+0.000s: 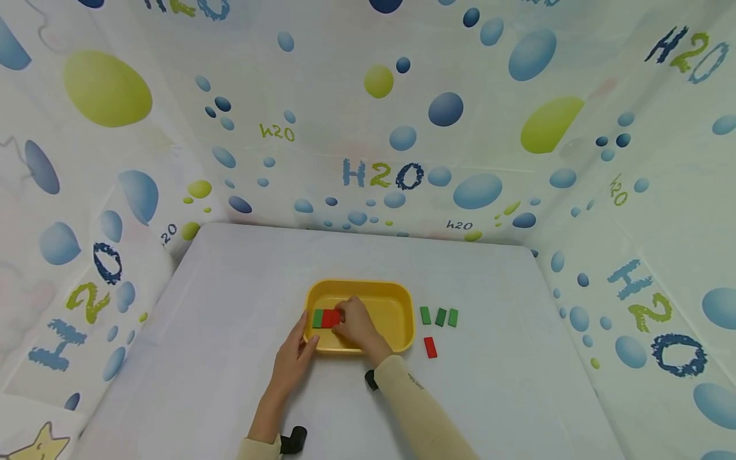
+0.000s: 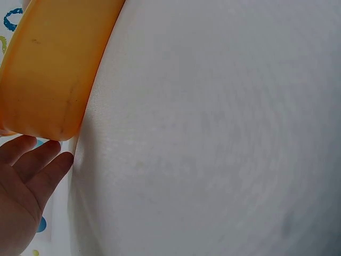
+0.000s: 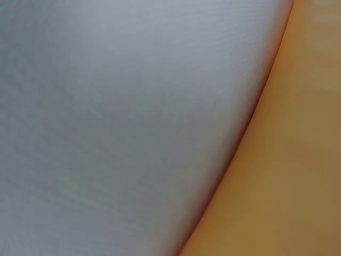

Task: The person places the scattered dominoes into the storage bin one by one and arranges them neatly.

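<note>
A yellow plastic tray [image 1: 386, 289] sits on the white table. Inside it, towards its left end, a green block [image 1: 317, 319] stands beside red blocks [image 1: 328, 319] in a short row. My right hand [image 1: 358, 324] reaches over the tray's front rim and pinches the red block at the right end of that row, partly covering it. My left hand [image 1: 292, 359] rests against the tray's left end, its fairly straight fingers [image 2: 40, 160] touching the outer wall. Only the tray's outer wall and the table show in the right wrist view.
Right of the tray lie three green blocks [image 1: 440, 317] in a loose row, with one red block [image 1: 430, 347] nearer the front. A white sheet printed with blue and green spots [image 1: 477, 191] surrounds the table [image 1: 230, 306] at the back and sides.
</note>
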The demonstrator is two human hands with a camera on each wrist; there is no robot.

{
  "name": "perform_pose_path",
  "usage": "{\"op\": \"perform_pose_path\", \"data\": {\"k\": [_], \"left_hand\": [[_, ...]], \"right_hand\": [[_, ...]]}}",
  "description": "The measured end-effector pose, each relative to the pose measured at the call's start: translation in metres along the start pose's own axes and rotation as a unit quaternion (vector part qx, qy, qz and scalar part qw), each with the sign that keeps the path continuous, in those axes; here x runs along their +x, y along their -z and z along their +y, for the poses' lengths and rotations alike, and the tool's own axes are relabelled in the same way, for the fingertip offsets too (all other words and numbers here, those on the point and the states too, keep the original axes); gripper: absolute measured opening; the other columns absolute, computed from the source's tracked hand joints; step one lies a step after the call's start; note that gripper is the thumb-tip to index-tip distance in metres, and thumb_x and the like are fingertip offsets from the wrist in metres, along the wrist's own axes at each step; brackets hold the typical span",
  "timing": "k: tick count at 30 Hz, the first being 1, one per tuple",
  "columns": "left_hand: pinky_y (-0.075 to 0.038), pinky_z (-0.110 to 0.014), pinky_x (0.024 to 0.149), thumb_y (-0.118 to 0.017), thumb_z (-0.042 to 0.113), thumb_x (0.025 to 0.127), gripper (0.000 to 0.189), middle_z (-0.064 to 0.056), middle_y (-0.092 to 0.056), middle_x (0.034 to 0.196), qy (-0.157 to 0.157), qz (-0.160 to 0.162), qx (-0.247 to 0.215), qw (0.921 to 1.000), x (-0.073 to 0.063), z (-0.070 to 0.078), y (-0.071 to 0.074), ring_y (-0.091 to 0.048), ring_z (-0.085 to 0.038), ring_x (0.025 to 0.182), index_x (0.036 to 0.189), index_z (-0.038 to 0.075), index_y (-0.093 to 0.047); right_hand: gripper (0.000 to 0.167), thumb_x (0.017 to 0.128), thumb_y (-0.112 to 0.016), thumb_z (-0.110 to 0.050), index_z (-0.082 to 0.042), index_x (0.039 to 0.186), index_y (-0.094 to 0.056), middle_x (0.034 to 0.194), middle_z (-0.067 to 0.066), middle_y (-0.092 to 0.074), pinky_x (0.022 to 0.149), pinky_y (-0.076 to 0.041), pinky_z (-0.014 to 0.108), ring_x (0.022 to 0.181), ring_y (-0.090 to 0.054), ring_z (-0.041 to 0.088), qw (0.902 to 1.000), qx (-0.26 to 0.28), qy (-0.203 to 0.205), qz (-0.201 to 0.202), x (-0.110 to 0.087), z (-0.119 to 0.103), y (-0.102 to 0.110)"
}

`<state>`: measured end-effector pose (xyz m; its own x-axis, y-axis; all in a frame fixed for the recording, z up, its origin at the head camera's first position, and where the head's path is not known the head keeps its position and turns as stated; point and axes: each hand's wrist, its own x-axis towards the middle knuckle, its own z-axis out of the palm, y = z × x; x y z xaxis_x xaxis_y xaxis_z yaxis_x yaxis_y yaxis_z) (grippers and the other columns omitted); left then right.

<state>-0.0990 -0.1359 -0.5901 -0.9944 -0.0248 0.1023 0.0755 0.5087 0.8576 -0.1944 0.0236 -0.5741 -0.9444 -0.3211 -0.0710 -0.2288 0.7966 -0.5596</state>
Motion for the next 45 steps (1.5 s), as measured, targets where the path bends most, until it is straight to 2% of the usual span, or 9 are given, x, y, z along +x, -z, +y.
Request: {"op": "perform_pose_path", "data": {"k": [15,26,35,40,45], "left_hand": [[-0.047,-0.05,0.103,-0.056,0.028,0.1,0.065,-0.017,-0.037,0.155,0.005,0.001,0.0,1.0,0.0005,-0.0019,-0.0014,-0.041,-0.035,0.14,0.155,0.009,-0.028],[-0.046,-0.051,0.103,-0.055,0.028,0.1,0.065,-0.018,-0.036,0.156,0.005,-0.003,0.002,1.0,0.0012,-0.0014,-0.0011,-0.039,-0.036,0.14,0.155,0.008,-0.027],[-0.046,-0.052,0.103,-0.057,0.022,0.098,0.065,-0.018,-0.036,0.155,0.009,-0.002,0.0,1.0,0.0013,-0.0006,-0.0015,-0.039,-0.037,0.14,0.155,0.008,-0.027],[-0.046,-0.052,0.103,-0.057,0.024,0.099,0.065,-0.018,-0.036,0.156,0.006,-0.004,-0.004,1.0,0.0011,-0.0009,-0.0013,-0.039,-0.037,0.141,0.155,0.009,-0.027],[-0.046,-0.052,0.103,-0.056,0.026,0.099,0.065,-0.018,-0.036,0.156,0.002,-0.001,-0.003,1.0,0.0006,-0.001,-0.0012,-0.039,-0.037,0.14,0.155,0.009,-0.027]], "right_hand": [[0.043,0.078,-0.083,-0.017,-0.004,0.117,-0.068,0.088,0.0,-0.047,0.067,-0.041,0.019,0.08,-0.045,0.012,0.9996,0.004,-0.024,-0.013,-0.0027,-0.0051,0.0011],[0.045,0.078,-0.083,-0.016,-0.003,0.119,-0.068,0.087,0.0,-0.047,0.067,-0.04,0.019,0.08,-0.045,0.011,0.9999,0.006,-0.004,-0.012,-0.0022,-0.0031,0.0022],[0.051,0.078,-0.083,-0.018,-0.003,0.123,-0.066,0.091,0.001,-0.048,0.067,-0.04,0.019,0.081,-0.045,0.012,0.9997,0.021,-0.004,-0.013,-0.004,-0.0024,0.0025],[0.053,0.077,-0.084,-0.022,-0.004,0.124,-0.065,0.092,0.003,-0.05,0.065,-0.041,0.02,0.079,-0.047,0.012,0.9995,0.031,0.003,0.007,-0.0046,0.0005,0.0027],[0.053,0.078,-0.083,-0.022,-0.004,0.125,-0.064,0.101,0.006,-0.056,0.072,-0.049,0.023,0.082,-0.051,0.013,0.9978,0.054,0.0,0.038,-0.0048,0.003,0.0056]]}}
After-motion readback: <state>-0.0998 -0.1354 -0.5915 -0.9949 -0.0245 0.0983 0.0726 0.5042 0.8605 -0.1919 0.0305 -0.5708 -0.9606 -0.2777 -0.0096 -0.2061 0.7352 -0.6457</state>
